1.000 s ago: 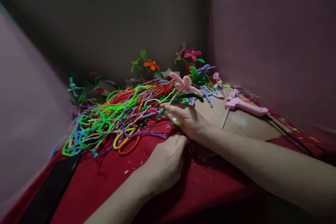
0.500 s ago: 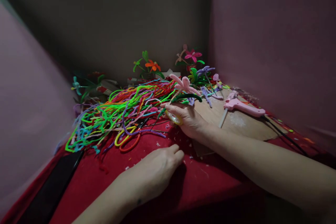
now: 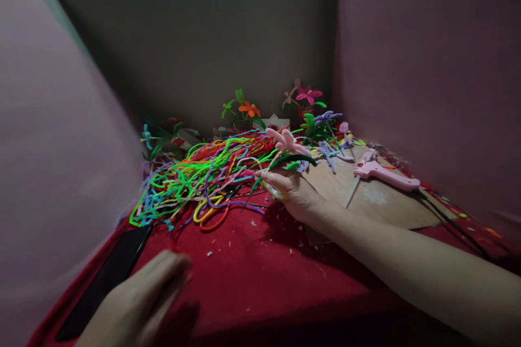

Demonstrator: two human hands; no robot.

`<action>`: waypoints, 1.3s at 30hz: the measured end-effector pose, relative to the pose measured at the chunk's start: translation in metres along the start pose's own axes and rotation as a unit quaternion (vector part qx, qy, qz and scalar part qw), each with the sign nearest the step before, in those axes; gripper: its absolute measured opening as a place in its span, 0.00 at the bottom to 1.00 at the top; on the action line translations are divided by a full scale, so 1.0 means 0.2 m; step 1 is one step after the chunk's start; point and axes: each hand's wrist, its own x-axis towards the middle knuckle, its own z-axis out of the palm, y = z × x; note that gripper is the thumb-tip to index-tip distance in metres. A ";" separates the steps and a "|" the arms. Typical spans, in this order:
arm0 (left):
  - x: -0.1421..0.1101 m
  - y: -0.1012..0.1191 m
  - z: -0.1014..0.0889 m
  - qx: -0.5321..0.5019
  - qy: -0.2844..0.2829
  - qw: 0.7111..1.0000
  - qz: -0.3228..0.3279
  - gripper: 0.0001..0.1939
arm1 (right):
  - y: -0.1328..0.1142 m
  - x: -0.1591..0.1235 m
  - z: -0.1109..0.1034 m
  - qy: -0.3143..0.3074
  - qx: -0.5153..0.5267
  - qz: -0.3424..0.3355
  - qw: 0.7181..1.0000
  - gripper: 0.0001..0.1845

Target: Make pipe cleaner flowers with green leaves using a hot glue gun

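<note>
dim wall [image 3: 195, 38] behind red cloth [image 3: 260, 276]; right hand [image 3: 295, 193] holds pink flower [image 3: 286, 142]

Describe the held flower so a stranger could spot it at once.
Start at the colourful pile of fuzzy stems; near its right end is the right hand. It holds the pale pink flower, the only flower in a hand.

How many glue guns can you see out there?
1: the pink glue gun, lying on the tan board, to the right of the pink flower held in the right hand. Others may be hidden behind the pipe cleaners.
</note>
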 end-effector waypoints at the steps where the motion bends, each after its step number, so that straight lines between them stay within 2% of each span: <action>1: 0.09 0.07 0.00 -0.009 0.035 0.999 0.002 0.11 | 0.01 0.00 0.00 0.000 -0.001 0.001 1.000 0.09; 3: 0.26 0.20 0.03 -0.005 0.110 0.994 0.026 0.13 | 0.01 0.00 0.00 0.005 0.002 0.002 1.000 0.09; 4: 0.35 0.26 0.06 -0.002 0.124 0.991 0.045 0.13 | 0.02 0.00 0.00 0.005 0.005 0.004 1.000 0.10; 8: 0.59 0.41 0.22 0.001 0.124 0.988 0.089 0.12 | 0.01 0.01 0.00 -0.018 0.022 0.004 1.000 0.10; 11: 0.66 0.42 0.32 0.089 0.108 0.987 0.080 0.07 | 0.01 0.01 -0.02 -0.008 -0.015 -0.012 1.000 0.11; 13: 0.68 0.39 0.35 0.086 0.107 0.986 0.095 0.09 | 0.01 0.00 -0.03 0.010 -0.076 -0.026 0.997 0.11; 15: 0.68 0.37 0.37 0.003 0.109 0.989 0.098 0.10 | 0.01 0.00 -0.03 0.006 -0.123 -0.035 0.992 0.12; 17: 0.68 0.35 0.36 -0.129 0.097 0.985 0.056 0.09 | -0.01 0.00 -0.03 -0.024 -0.153 -0.028 0.988 0.11; 19: 0.67 0.35 0.35 -0.275 0.057 0.960 -0.015 0.07 | -0.03 -0.01 -0.02 -0.047 -0.188 -0.023 0.981 0.10; 20: 0.67 0.35 0.34 -0.346 0.032 0.936 -0.049 0.07 | -0.04 -0.01 -0.01 -0.051 -0.208 -0.024 0.976 0.09; 24: 0.66 0.37 0.31 -0.558 -0.050 0.816 -0.141 0.09 | -0.06 -0.03 0.00 -0.069 -0.210 -0.024 0.975 0.10; 26: 0.66 0.38 0.29 -0.615 -0.079 0.768 -0.160 0.09 | -0.05 -0.03 0.00 -0.069 -0.171 -0.005 0.983 0.09; 29: 0.66 0.37 0.29 -0.673 -0.113 0.712 -0.164 0.08 | -0.02 -0.03 0.00 -0.050 -0.079 0.045 0.995 0.07; 33: 0.66 0.33 0.30 -0.729 -0.175 0.645 -0.147 0.08 | 0.01 -0.02 -0.01 -0.072 0.023 0.091 0.993 0.12; 36: 0.67 0.31 0.30 -0.741 -0.209 0.623 -0.136 0.09 | 0.02 -0.02 -0.02 -0.082 0.048 0.086 0.992 0.11; 38: 0.67 0.31 0.30 -0.726 -0.218 0.640 -0.129 0.10 | 0.02 -0.02 -0.02 -0.071 0.056 0.063 0.994 0.09; 39: 0.67 0.32 0.30 -0.708 -0.210 0.663 -0.125 0.10 | 0.03 -0.02 -0.02 -0.061 0.057 0.050 0.995 0.07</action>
